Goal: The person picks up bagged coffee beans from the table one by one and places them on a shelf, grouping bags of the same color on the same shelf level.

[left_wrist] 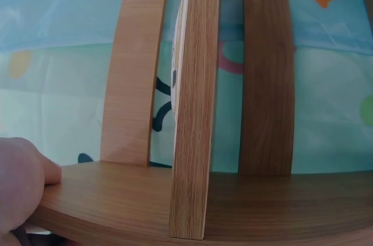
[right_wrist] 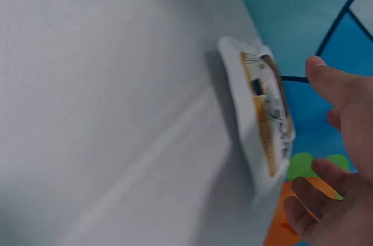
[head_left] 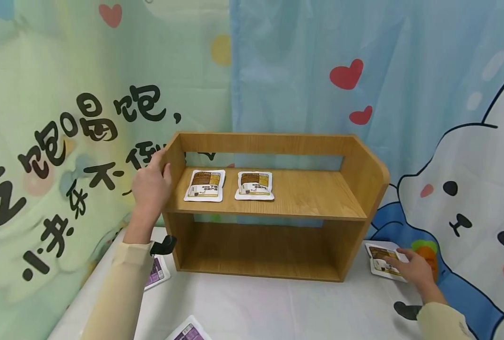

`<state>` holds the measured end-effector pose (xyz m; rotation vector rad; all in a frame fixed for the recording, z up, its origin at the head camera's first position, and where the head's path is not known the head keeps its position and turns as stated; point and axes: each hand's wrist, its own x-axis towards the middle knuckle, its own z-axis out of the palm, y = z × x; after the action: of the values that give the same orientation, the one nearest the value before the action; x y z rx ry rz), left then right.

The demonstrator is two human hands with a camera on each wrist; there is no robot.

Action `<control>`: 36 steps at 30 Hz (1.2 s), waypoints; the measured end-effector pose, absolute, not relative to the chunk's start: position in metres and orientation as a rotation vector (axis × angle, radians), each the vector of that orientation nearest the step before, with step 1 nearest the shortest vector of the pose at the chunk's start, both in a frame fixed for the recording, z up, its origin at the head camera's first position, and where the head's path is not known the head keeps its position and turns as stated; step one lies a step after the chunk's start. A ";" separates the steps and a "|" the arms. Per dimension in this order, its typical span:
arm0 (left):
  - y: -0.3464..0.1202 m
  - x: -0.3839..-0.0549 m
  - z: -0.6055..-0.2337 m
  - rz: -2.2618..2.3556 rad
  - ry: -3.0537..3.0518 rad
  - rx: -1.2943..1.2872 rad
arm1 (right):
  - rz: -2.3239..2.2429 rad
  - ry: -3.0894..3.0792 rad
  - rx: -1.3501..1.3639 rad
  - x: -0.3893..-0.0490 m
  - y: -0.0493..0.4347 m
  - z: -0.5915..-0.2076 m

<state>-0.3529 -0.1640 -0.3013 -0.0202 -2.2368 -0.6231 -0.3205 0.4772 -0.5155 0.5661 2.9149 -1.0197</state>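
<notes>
My left hand [head_left: 151,184] grips the upper left side panel of a small two-tier wooden shelf [head_left: 269,215]; the left wrist view shows the thumb [left_wrist: 51,171] over the panel's edge. Two white pouches with brown-and-gold labels, one left [head_left: 205,185] and one beside it [head_left: 254,185], lie on the upper board. To the right of the shelf, a matching pouch [head_left: 381,260] lies on the white table. My right hand [head_left: 415,270] is over its right part in the head view. The right wrist view has thumb and fingers spread around the pouch [right_wrist: 265,118], not closed on it.
A purple-labelled pouch [head_left: 160,274] lies by the shelf's lower left, partly behind my left forearm. Another purple-labelled pouch [head_left: 189,330] is cut off at the bottom of the head view. Printed curtains [head_left: 286,71] hang close behind the shelf and along both sides of the table.
</notes>
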 end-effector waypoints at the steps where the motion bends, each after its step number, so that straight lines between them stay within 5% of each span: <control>1: -0.164 -0.353 -0.302 -0.625 -2.232 -0.019 | -1.004 2.921 0.581 -0.321 0.477 -0.519; 20: -0.163 -0.352 -0.306 -0.628 -2.210 -0.044 | -0.743 2.936 0.734 -0.328 0.459 -0.539; 36: -0.164 -0.351 -0.300 -0.629 -2.211 -0.038 | -1.291 2.907 0.733 -0.320 0.448 -0.544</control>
<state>-0.3514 -0.1637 -0.3003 -0.0378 -2.2108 -0.6294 -0.3199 0.4481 -0.5442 0.7330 2.9067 -1.2913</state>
